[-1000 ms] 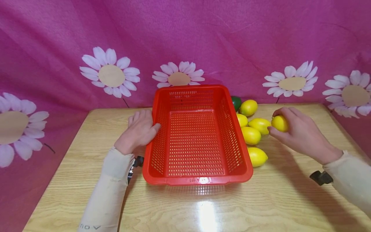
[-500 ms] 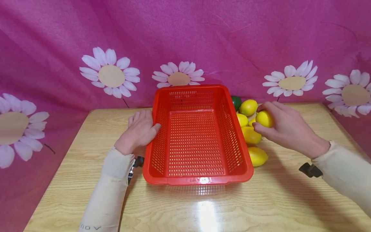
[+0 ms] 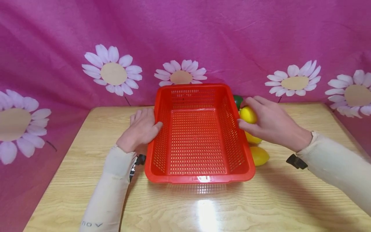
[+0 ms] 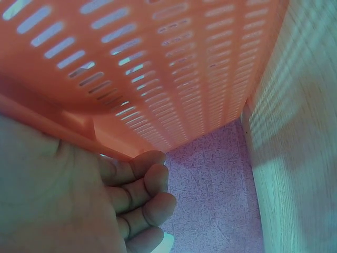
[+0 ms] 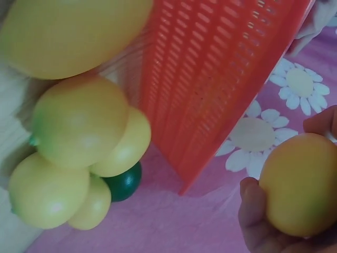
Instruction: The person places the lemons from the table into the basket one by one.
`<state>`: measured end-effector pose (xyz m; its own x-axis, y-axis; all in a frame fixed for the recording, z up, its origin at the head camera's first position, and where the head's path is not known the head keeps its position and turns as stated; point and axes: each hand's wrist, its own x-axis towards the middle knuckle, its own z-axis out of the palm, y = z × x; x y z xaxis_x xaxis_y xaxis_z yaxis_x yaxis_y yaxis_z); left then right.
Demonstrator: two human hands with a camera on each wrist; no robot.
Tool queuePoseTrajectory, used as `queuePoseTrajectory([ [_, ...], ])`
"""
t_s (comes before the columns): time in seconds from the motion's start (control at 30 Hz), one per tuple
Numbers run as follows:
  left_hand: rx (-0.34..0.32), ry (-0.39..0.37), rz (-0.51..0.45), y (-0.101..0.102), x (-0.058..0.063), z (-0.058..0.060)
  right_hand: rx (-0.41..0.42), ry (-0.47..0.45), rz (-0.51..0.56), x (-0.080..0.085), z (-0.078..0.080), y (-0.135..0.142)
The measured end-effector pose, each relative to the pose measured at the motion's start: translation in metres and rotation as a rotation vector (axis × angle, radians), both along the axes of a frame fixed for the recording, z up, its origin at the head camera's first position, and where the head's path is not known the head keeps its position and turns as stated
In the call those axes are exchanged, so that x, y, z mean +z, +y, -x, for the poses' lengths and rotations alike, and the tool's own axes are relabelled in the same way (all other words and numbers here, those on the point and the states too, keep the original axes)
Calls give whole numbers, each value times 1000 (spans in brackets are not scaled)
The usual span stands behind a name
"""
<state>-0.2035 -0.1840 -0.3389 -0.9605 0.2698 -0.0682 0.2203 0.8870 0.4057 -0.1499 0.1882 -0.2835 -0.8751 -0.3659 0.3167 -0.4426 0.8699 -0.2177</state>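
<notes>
My left hand (image 3: pixel 140 130) holds the left rim of a red perforated plastic basket (image 3: pixel 200 178), its thumb over the rim. In the left wrist view, the curled fingers (image 4: pixel 145 208) sit outside the basket wall. My right hand (image 3: pixel 273 125) grips a yellow lemon (image 3: pixel 248 115) between thumb and fingers, above the basket's right rim. Several more lemons lie on the table beside the basket's right wall, one of them a lemon (image 3: pixel 260 156) nearest the front. The right wrist view shows these lemons (image 5: pixel 79 121) clustered by a dark green fruit (image 5: pixel 125 183), which is partly hidden.
The basket stands on a light wooden table (image 3: pixel 116 209), and its inside shows only the slotted floor. Behind the table hangs a magenta cloth (image 3: pixel 217 38) with white daisies. Dark wrist devices (image 3: pixel 296 161) show at both sleeves.
My right hand has carried its lemon leftward, over the other lemons to the basket's right rim. The left hand keeps its place on the rim. The head view has shifted slightly.
</notes>
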Motion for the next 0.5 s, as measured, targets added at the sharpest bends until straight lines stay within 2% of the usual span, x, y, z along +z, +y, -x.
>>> queuePoseTrajectory([
  [0.23,-6,8,-4,1,0,1,29,-43,27,-1,7,-15],
  [0.5,3,6,2,0,0,1,105,-31,-10,-3,11,-31],
])
